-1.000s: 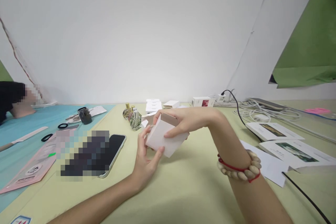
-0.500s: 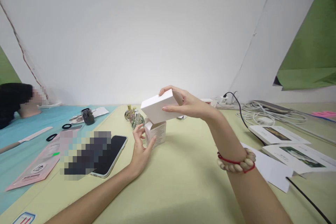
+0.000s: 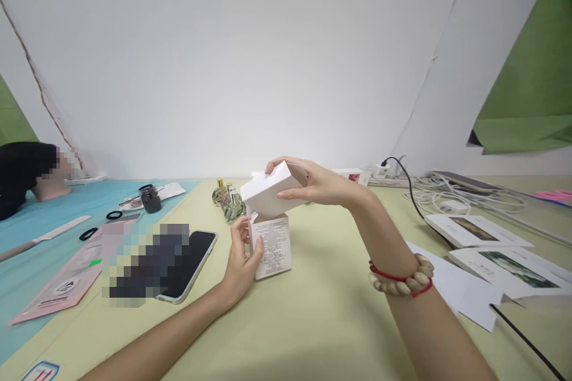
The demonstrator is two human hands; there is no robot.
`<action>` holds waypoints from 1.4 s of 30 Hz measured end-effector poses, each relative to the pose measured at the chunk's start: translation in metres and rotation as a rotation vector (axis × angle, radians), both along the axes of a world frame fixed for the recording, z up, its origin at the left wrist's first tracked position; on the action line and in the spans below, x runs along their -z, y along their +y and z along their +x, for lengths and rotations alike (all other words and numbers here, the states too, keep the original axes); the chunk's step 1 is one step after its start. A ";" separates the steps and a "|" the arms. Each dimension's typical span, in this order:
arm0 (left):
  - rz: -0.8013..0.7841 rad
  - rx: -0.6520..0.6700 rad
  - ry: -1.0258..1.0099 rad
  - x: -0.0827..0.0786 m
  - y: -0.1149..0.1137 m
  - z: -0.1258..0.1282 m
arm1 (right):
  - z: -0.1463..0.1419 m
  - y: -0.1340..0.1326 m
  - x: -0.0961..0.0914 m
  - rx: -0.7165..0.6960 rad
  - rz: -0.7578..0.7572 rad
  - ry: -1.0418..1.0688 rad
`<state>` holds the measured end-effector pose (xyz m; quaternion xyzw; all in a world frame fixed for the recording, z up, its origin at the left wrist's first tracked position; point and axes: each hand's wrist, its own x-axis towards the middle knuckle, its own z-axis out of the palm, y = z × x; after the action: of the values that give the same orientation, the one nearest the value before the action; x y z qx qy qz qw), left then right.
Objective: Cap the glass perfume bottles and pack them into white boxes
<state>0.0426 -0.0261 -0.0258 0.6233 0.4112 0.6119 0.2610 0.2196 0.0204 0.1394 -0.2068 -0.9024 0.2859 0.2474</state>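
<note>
My right hand [image 3: 318, 184] grips a plain white box sleeve [image 3: 268, 191], held tilted in the air. Just below it my left hand [image 3: 240, 262] holds a small pale pink inner box [image 3: 272, 245] with fine print on its face, tipped up off the yellow-green table [image 3: 313, 321]. The two boxes nearly touch at the pink box's open top flap. My right wrist wears a red cord and a bead bracelet [image 3: 404, 278].
A phone [image 3: 185, 263] lies left of my hands beside a pink packet [image 3: 58, 289]. Small perfume bottles [image 3: 230, 202] stand behind the boxes. Printed cards [image 3: 478, 231], white paper, cables [image 3: 451, 196] and a power strip lie right. A dark jar [image 3: 149, 197], black rings, a knife and another person's arm occupy the blue mat.
The white sleeve came off the pink inner box. My right hand lifted the sleeve, then lowered it slightly. My left hand raised and turned the pink box so its printed face shows.
</note>
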 end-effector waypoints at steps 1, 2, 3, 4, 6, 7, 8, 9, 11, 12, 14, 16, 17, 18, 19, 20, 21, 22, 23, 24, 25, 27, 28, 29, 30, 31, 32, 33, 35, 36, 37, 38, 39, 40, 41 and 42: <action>0.002 -0.009 0.017 0.000 0.000 0.000 | -0.001 0.000 0.001 -0.007 0.003 -0.001; 0.003 -0.018 0.037 0.001 0.000 0.000 | -0.002 0.000 0.001 -0.014 0.003 -0.004; 0.002 -0.026 0.060 0.001 -0.001 -0.001 | -0.004 0.000 0.002 -0.023 0.000 -0.007; 0.001 -0.029 0.087 0.000 -0.001 -0.001 | -0.005 0.000 0.002 -0.032 -0.007 -0.009; 0.002 -0.034 0.139 -0.002 -0.003 -0.001 | -0.008 -0.002 0.002 -0.054 -0.024 -0.013; 0.008 -0.035 0.157 -0.003 -0.004 -0.002 | -0.009 -0.003 0.002 -0.062 -0.034 -0.016; 0.017 -0.036 0.169 -0.005 -0.005 -0.002 | -0.010 -0.004 0.001 -0.067 -0.040 -0.022; 0.025 -0.036 0.176 -0.006 -0.005 -0.002 | -0.011 -0.006 0.001 -0.068 -0.045 -0.029; 0.031 -0.039 0.180 -0.007 -0.006 -0.003 | -0.011 -0.009 -0.001 -0.063 -0.047 -0.048; 0.031 -0.039 0.183 -0.007 -0.007 -0.003 | -0.010 -0.010 -0.003 -0.058 -0.041 -0.058; 0.045 -0.049 0.183 -0.006 -0.007 -0.003 | -0.008 -0.013 -0.005 -0.041 -0.012 -0.085; 0.068 -0.058 0.179 -0.005 -0.008 -0.003 | -0.005 -0.016 -0.008 -0.011 0.028 -0.126; 0.070 -0.060 0.174 -0.004 -0.008 -0.002 | -0.004 -0.018 -0.010 0.006 0.045 -0.153; 0.065 -0.061 0.163 -0.003 -0.008 -0.002 | -0.003 -0.020 -0.011 0.024 0.058 -0.181; 0.055 -0.058 0.145 -0.002 -0.008 -0.002 | -0.002 -0.021 -0.013 0.041 0.069 -0.203; 0.048 -0.054 0.122 -0.001 -0.008 -0.001 | -0.001 -0.023 -0.014 0.054 0.079 -0.218; 0.049 -0.055 0.096 -0.001 -0.007 -0.001 | -0.001 -0.025 -0.015 0.064 0.090 -0.224; 0.059 -0.059 0.074 0.000 -0.006 -0.001 | -0.001 -0.026 -0.016 0.073 0.103 -0.225; 0.070 -0.064 0.057 0.000 -0.006 -0.001 | -0.001 -0.027 -0.016 0.082 0.117 -0.222; 0.075 -0.060 0.045 0.000 -0.005 -0.001 | 0.000 -0.027 -0.017 0.091 0.129 -0.222; 0.076 -0.050 0.035 0.000 -0.004 -0.001 | 0.000 -0.027 -0.017 0.099 0.136 -0.227; 0.066 -0.009 0.019 0.000 -0.003 0.000 | 0.000 -0.027 -0.017 0.114 0.135 -0.246; 0.058 0.014 0.013 0.000 -0.003 0.000 | 0.000 -0.027 -0.017 0.119 0.130 -0.257; 0.052 0.032 0.010 0.000 -0.003 0.000 | 0.000 -0.027 -0.017 0.124 0.125 -0.268; 0.046 0.041 0.011 0.000 -0.004 0.001 | 0.000 -0.027 -0.017 0.131 0.119 -0.280; 0.040 0.047 0.016 -0.001 -0.004 0.001 | 0.000 -0.028 -0.017 0.139 0.114 -0.293; 0.035 0.052 0.026 -0.001 -0.005 0.001 | -0.001 -0.029 -0.016 0.148 0.109 -0.309; 0.033 0.053 0.036 -0.001 -0.005 0.001 | -0.002 -0.030 -0.016 0.154 0.108 -0.326; 0.039 0.051 0.062 0.000 -0.005 0.000 | -0.006 -0.034 -0.015 0.159 0.120 -0.355; 0.047 0.050 0.077 0.000 -0.005 0.000 | -0.008 -0.036 -0.015 0.162 0.131 -0.366; 0.062 0.048 0.094 0.001 -0.004 -0.001 | -0.009 -0.038 -0.015 0.167 0.144 -0.374; 0.084 0.045 0.112 0.002 -0.003 -0.002 | -0.011 -0.040 -0.015 0.177 0.155 -0.382; 0.110 0.044 0.134 0.003 -0.001 -0.003 | -0.012 -0.042 -0.015 0.192 0.160 -0.392; 0.141 0.045 0.160 0.005 0.000 -0.004 | -0.013 -0.043 -0.015 0.208 0.161 -0.406; 0.176 0.046 0.189 0.007 0.001 -0.005 | -0.014 -0.044 -0.016 0.224 0.158 -0.421; 0.217 0.050 0.223 0.008 0.003 -0.005 | -0.015 -0.045 -0.016 0.236 0.152 -0.438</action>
<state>0.0376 -0.0234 -0.0342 0.7219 0.3535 0.5730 0.1599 0.2051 -0.0245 0.1551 -0.3486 -0.9229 0.1349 0.0926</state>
